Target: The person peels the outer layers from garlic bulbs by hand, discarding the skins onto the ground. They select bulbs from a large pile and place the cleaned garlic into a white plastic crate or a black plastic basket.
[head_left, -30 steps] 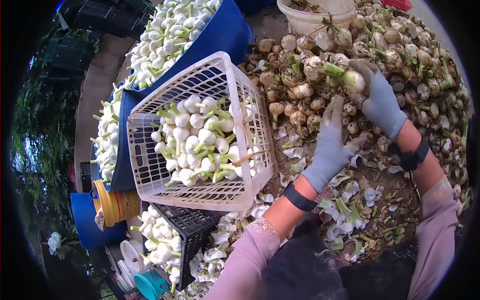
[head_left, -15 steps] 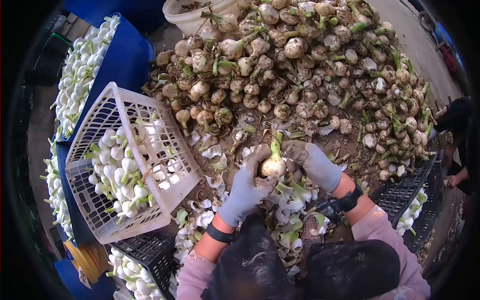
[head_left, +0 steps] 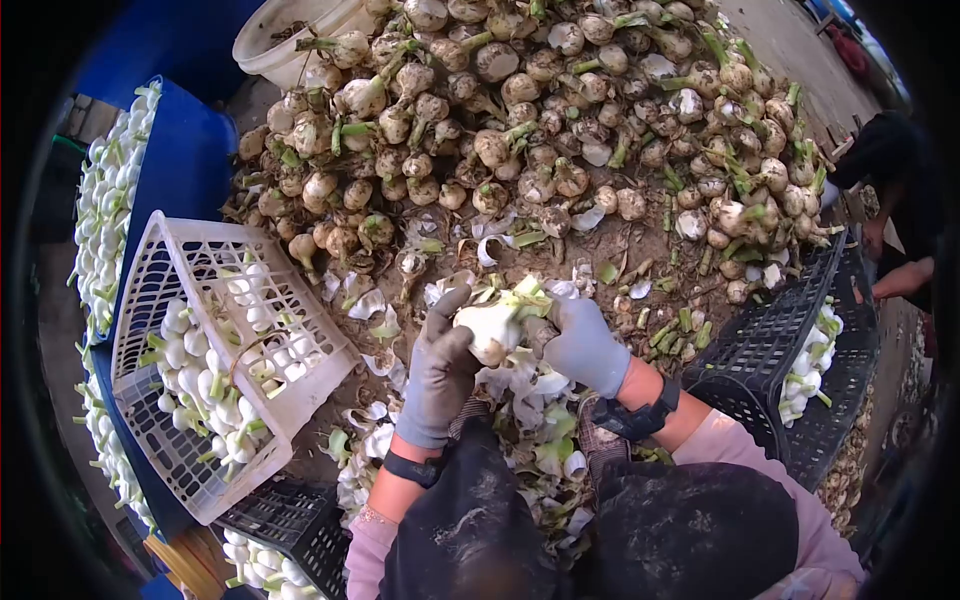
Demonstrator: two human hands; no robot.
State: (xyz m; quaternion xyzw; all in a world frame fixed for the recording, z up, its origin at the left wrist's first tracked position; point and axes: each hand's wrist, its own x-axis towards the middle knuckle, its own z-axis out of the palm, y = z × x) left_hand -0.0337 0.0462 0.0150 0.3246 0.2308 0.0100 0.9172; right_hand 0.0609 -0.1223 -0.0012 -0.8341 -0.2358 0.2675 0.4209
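Observation:
A garlic bulb (head_left: 489,332), mostly white with a green stem, is between my two gloved hands, above the ground in front of my knees. The fingers of my left hand (head_left: 436,365) wrap round the bulb's left side. On the stem side, my right hand (head_left: 588,348) is closed, its thumb and fingers at the stem and the loosened outer skin. Below both hands lie peeled garlic skins (head_left: 535,405). Ahead of them spreads a big heap of soil-covered garlic bulbs (head_left: 500,110).
To the left, a tilted white plastic crate (head_left: 283,405) holds cleaned garlic, beside blue tubs (head_left: 185,165) of more. Black crates (head_left: 745,375) with white bulbs stand on the right and lower left. A white bucket (head_left: 262,55) sits behind. Another person's arm (head_left: 900,280) shows at right.
The bulb has gone from brownish and upright to mostly white and tilted, its stem now pointing right. Both hands remain on it. The camera view has shifted, moving the surroundings leftward.

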